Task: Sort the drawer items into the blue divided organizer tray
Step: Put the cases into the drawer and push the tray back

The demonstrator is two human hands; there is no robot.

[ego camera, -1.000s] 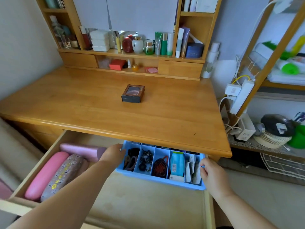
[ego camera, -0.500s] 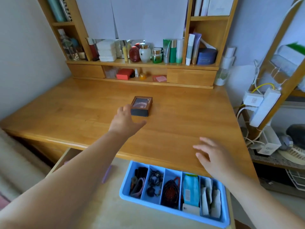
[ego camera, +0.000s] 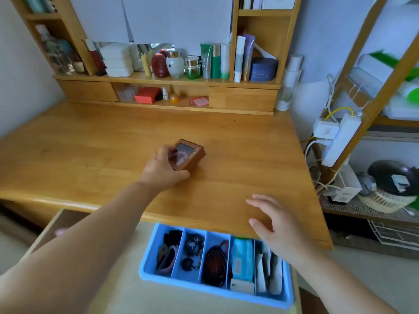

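A blue divided organizer tray [ego camera: 147, 260] lies in the open drawer [ego camera: 118, 291] under the desk's front edge. Its compartments hold dark hair ties, beads, a blue packet and white sachets. On the desk top, my left hand [ego camera: 162, 169] grips a small brown box with a clear lid [ego camera: 189, 155], tilting it up off the wood. My right hand [ego camera: 274, 225] hovers with fingers spread over the desk's front edge, above the right end of the tray, holding nothing.
The wooden desk [ego camera: 238, 150] carries a hutch with bottles, jars and a red box [ego camera: 147, 95]. A power strip [ego camera: 340, 139] with cables hangs at the right, beside a wire shelf with a fan [ego camera: 387, 189].
Both hands left the tray in the drawer and rose over the desk. My left hand reached the brown box, closed on it and tipped it up. The camera moved forward.
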